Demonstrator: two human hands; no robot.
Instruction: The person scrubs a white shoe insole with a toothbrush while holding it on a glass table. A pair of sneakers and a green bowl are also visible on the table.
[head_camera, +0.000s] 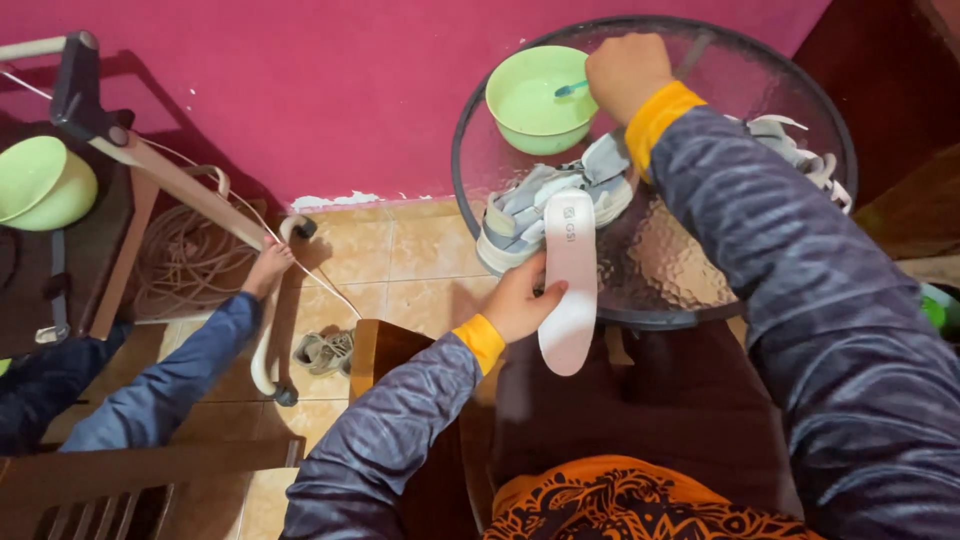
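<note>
A magenta wall (330, 90) fills the top of the frame above a tan tiled floor (420, 250). At the upper left, a pale green bowl (40, 180) rests on a dark stand, with a coil of beige rope (190, 262) on the floor just beside it and a wooden bar (170, 180) slanting across in front. At the lower left, another person's blue sleeve (170, 375) reaches up toward a white cane-like handle (268, 340), and a small greyish shoe (325, 351) lies on the tiles near it.
</note>
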